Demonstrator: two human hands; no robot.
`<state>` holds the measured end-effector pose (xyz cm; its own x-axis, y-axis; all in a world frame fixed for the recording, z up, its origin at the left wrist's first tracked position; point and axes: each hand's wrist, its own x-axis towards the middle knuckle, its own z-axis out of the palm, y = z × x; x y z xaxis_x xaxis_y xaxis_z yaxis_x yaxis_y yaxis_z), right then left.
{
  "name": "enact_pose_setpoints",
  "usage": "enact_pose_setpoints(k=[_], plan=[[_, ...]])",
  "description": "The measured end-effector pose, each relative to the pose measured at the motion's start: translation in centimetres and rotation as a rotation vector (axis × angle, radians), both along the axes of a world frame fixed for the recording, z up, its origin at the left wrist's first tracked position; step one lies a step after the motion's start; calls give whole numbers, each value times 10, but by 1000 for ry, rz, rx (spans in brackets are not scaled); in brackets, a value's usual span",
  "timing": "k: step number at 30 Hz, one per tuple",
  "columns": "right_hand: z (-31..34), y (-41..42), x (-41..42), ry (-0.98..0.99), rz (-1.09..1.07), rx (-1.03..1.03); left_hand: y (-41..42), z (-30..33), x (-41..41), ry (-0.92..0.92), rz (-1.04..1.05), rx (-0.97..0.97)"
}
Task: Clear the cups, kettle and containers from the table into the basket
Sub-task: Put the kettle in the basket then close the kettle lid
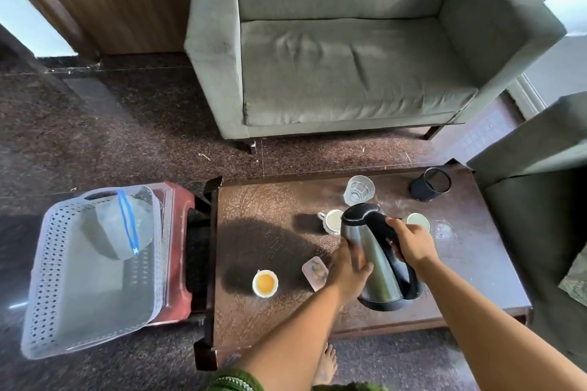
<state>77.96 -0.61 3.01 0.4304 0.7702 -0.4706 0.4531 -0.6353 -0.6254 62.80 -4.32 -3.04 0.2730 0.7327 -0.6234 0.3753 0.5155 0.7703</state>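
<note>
1. Basket sits left on a red stool, one lidded container inside.
2. On the table: three cups, one glass, one small container, one kettle.
3. Left hand presses flat against the kettle's side; right hand grips its handle.
4. Risk: the swing left clips the full cup and spills it.

A home sitting room: grey armchair facing a low wooden table.
</note>
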Motion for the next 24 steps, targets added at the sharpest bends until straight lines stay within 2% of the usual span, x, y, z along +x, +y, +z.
enact_pose_setpoints(k=[8, 13, 18, 24], plan=[[7, -1, 24, 91, -220, 69, 27, 7, 26, 154, -157, 114], [15, 24, 40, 63, -238, 98, 54, 7, 52, 111, -167, 73], [18, 49, 52, 30, -248, 91, 74, -9, 70, 26, -89, 7], [24, 76, 54, -5, -207, 36, 89, 14, 67, -38, -75, -31]])
